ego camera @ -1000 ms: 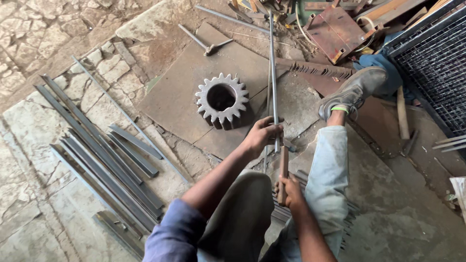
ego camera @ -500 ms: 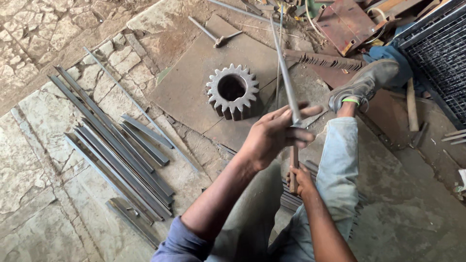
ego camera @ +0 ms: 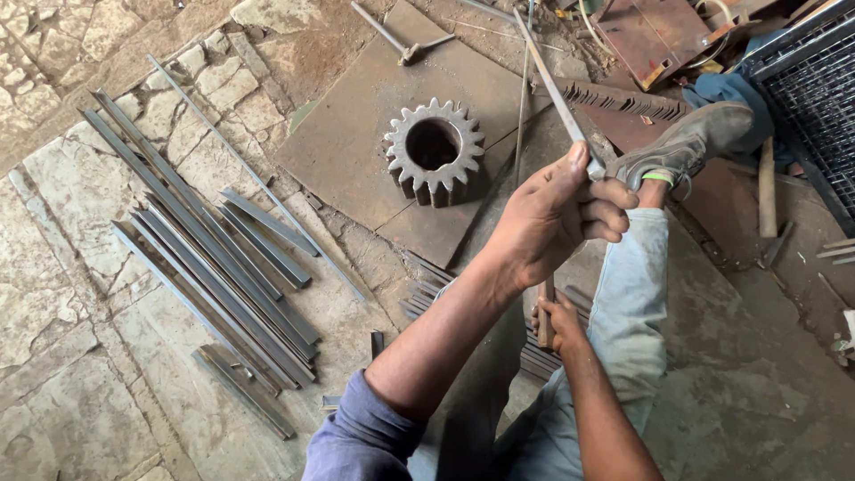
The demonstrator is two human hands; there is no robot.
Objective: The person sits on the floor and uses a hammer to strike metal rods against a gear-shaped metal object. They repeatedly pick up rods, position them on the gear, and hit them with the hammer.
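My left hand (ego camera: 557, 214) is raised and closed around a long flat metal bar (ego camera: 550, 82) that slants up and away toward the top of the view. Lower down, my right hand (ego camera: 559, 321) grips a wooden handle (ego camera: 544, 313) held upright near my knee; what the handle belongs to is hidden. A large grey toothed gear (ego camera: 435, 150) stands on a rusty steel plate (ego camera: 356, 142) on the ground just left of the bar. My outstretched leg in light jeans ends in a worn shoe (ego camera: 688, 142) to the right.
Several long metal strips (ego camera: 209, 258) lie side by side on the stone floor at left. A hammer (ego camera: 396, 40) lies at the top. More strips (ego camera: 427, 285) are stacked under my legs. A black wire mesh panel (ego camera: 815, 98) and rusty scrap (ego camera: 650, 31) fill the upper right.
My left hand has lifted the bar up and rightward, closer to the camera, tilting it. The right hand stays low on the wooden handle.
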